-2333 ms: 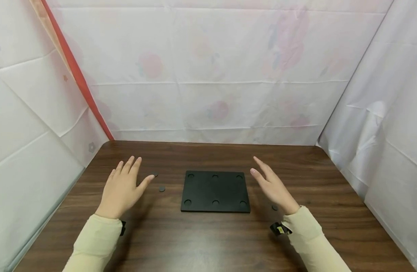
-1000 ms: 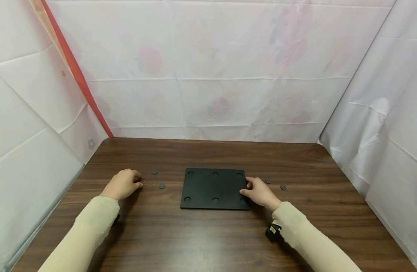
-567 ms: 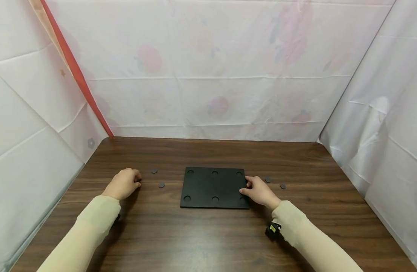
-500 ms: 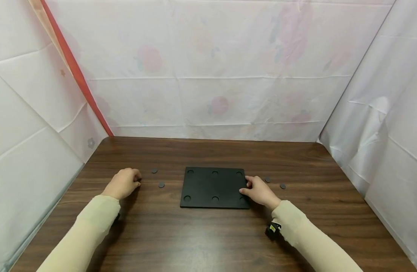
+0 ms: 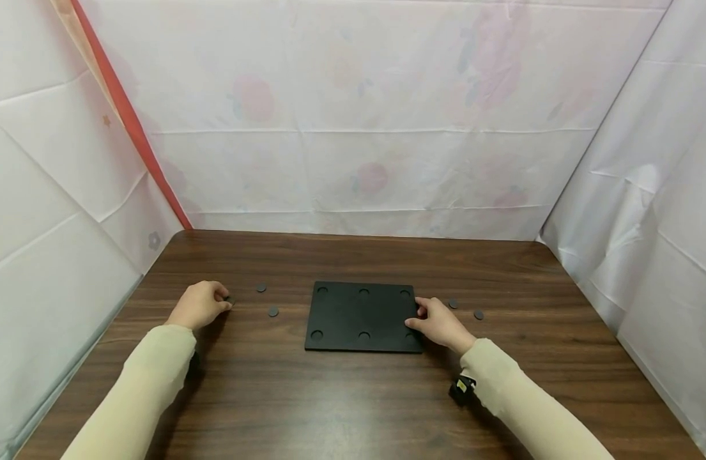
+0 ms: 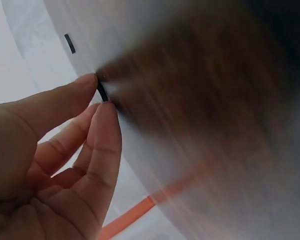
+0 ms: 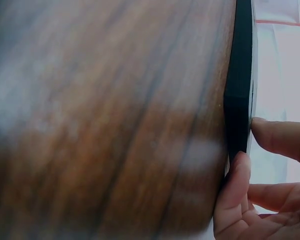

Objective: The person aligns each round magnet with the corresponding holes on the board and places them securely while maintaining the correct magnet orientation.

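Observation:
At the left of the table my left hand (image 5: 197,305) pinches a small thin black disc (image 5: 230,300) between thumb and fingertips. The left wrist view shows this disc (image 6: 102,92) edge-on, close over the wood. A flat black board (image 5: 361,317) with several round recesses, near its far and near edges, lies mid-table. My right hand (image 5: 439,324) grips the board's right edge, thumb on top and fingers against the side. In the right wrist view, the board's side (image 7: 238,85) shows between thumb and fingers. The right hand partly hides the recess at the near right corner.
Two loose discs lie left of the board, a farther one (image 5: 261,288) and a nearer one (image 5: 273,312). To the right, beyond my hand, lie an inner disc (image 5: 453,303) and an outer disc (image 5: 478,314). White cloth (image 5: 341,172) walls the brown wooden table (image 5: 341,402).
Both hands, earlier spread above the table, came down; the right took hold of the board's edge. In the last half second the left hand has drawn slightly back and left with the disc.

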`<state>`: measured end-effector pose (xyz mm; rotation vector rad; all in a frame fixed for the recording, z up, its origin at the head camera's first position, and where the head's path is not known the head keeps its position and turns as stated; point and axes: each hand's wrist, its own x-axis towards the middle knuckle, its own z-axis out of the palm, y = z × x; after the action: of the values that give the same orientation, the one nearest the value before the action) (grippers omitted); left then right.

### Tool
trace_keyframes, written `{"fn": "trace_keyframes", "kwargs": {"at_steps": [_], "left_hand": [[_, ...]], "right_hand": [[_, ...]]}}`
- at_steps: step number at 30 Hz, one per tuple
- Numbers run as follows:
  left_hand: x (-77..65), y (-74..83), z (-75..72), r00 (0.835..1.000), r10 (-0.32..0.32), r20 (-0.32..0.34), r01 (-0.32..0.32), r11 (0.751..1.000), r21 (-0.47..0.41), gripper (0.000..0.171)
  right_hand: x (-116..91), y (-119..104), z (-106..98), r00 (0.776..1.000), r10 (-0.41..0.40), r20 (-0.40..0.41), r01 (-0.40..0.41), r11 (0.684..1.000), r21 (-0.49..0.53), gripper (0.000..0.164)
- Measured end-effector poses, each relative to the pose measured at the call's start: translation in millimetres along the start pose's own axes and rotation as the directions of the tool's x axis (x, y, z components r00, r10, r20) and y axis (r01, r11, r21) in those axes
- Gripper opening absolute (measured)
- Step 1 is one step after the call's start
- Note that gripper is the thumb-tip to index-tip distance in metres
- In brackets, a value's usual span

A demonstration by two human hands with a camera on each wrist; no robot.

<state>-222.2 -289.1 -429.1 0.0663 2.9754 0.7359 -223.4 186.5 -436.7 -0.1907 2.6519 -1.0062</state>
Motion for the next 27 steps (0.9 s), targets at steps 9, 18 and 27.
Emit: {"fn": "trace_keyframes", "kwargs": {"at_steps": [9, 18, 27], "left_hand": [[4.4, -9.6, -2.0, 0.999, -0.028, 0.029, 0.031, 0.996, -0.083, 0.019], [8.2, -19.2, -1.0, 0.994, -0.078, 0.079, 0.092, 0.978, -0.185, 0.022], [6.6, -17.0, -2.4, 0.992, -0.093, 0.091, 0.116, 0.947, -0.300, 0.021]], "right_hand": [[1.6, 1.6, -0.6, 1.000, -0.004, 0.009, 0.004, 1.000, 0.012, 0.067], [2.4, 1.4, -0.7, 1.000, -0.002, 0.011, 0.002, 1.000, 0.001, 0.067], [1.6, 0.7, -1.2, 1.000, 0.005, 0.011, -0.005, 1.000, 0.009, 0.067]]}}
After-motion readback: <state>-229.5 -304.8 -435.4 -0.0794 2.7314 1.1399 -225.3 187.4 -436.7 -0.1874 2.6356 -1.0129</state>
